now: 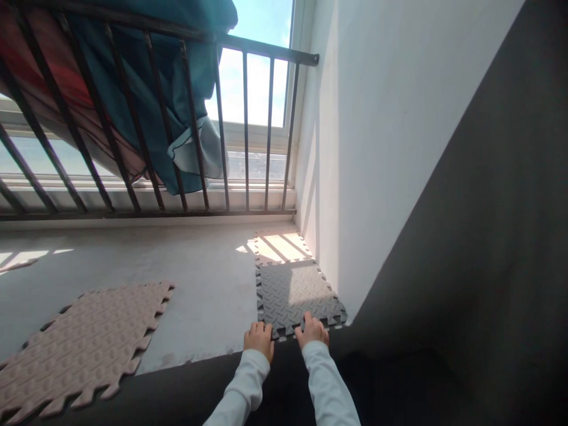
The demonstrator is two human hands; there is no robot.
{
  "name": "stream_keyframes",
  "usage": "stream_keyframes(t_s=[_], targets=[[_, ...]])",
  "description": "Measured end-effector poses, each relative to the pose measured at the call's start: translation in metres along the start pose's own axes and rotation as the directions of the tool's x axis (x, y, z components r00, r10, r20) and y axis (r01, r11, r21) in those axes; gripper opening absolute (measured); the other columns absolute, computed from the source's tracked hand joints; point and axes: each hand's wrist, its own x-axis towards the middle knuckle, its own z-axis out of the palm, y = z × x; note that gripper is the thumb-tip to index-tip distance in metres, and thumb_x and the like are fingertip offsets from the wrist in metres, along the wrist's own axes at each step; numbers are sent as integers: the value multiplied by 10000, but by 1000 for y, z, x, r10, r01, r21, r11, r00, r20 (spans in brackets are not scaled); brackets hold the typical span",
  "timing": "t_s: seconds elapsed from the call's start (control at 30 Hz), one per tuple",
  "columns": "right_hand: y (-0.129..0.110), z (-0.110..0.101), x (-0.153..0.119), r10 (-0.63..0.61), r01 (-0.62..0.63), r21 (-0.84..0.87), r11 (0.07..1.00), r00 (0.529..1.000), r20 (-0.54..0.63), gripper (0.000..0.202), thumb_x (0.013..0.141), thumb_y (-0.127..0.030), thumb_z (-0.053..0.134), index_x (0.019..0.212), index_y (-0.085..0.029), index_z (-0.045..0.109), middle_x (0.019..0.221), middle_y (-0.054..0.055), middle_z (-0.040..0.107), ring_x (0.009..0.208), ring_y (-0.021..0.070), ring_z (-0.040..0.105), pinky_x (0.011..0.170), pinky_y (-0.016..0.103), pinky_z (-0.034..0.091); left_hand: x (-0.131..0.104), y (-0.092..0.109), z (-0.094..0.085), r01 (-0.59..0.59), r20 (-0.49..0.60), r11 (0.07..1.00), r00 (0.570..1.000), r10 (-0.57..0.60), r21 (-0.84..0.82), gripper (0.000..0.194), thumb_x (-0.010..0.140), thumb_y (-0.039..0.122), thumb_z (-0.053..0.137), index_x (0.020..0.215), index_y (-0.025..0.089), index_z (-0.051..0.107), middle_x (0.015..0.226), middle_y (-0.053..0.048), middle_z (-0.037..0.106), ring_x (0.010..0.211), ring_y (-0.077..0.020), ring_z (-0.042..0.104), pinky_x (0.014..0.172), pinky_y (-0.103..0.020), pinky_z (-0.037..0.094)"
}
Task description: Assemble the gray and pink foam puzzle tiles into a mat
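A gray foam tile (297,296) with toothed edges lies on the pale ledge, against the right wall. Behind it, touching its far edge, is a light beige tile (281,247) striped by sunlight. My left hand (259,339) rests at the gray tile's near left corner, its fingers curled over the ledge's edge. At the tile's near edge, further right, my right hand (312,330) has bent fingertips on the tile. Whether either hand pinches the tile is hidden by the fingers.
A larger pinkish-beige mat (89,343) lies on the ledge (208,284) at the left. Dark railings (246,130) stand before the window, with blue-green and red cloth (146,100) hanging behind them. A white wall (373,118) rises at the right.
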Motion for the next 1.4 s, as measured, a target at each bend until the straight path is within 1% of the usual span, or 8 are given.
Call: stream_keyframes(t_s=[0.13,0.47,0.67,0.9,1.07,1.2,1.3,1.4], targets=[[1,-7,-11,0,0,-12,1000,1000,-18,286,702,-266,446,971,-217,531,895,71,604,923,218,522,752,329,365,-1,-3,6,-8,-56,999,998,10,39,603,623,157,556,1209,232,431,1055,-86,550,1033,-247,412,805,-364,326],[2,-12,-29,1,-2,-62,998,1000,-18,294,677,-240,463,956,-224,552,866,80,617,894,223,539,753,341,355,0,-24,38,-152,-205,984,964,168,93,471,702,91,441,1125,276,529,868,-78,598,895,-217,474,744,-337,345],[1,-12,-31,-1,4,-92,996,999,32,336,672,-246,459,993,-220,554,877,89,632,878,228,555,749,351,361,-1,-30,48,-206,-227,969,945,233,136,466,730,78,410,1129,289,525,818,-75,585,862,-205,484,703,-323,366],[8,-11,-31,26,-22,-96,995,999,42,362,659,-262,477,1014,-240,546,855,89,637,871,231,562,728,357,364,-4,-28,55,-243,-242,963,933,265,118,471,734,88,380,1124,311,522,799,-70,558,840,-190,471,699,-311,386],[10,-4,-30,76,-72,-72,995,995,62,353,651,-221,486,995,-259,555,867,68,636,880,228,556,746,380,362,-6,-23,48,-251,-201,959,941,273,128,470,738,83,372,1125,301,526,843,-76,566,864,-198,468,713,-318,379],[10,-4,-24,100,-97,-66,993,994,39,286,688,-222,425,927,-245,581,953,81,596,943,228,513,755,382,364,-11,-18,32,-262,-122,961,955,272,90,465,669,112,466,1098,274,541,1039,-77,532,999,-222,429,778,-339,366],[10,-5,-14,99,-100,-41,994,995,-30,360,704,-265,435,1046,-232,542,1115,104,516,1055,243,434,794,383,358,-13,-14,19,-262,-9,964,965,262,36,530,575,140,541,1093,249,536,1100,-71,503,1055,-234,408,831,-352,349],[6,-2,-3,38,-40,-33,999,997,-71,456,729,-310,464,1179,-235,457,1292,111,379,1189,249,305,894,399,298,-2,-15,7,-210,48,977,976,212,-45,438,584,151,523,1002,268,588,1020,-34,539,1002,-192,460,821,-318,366]])
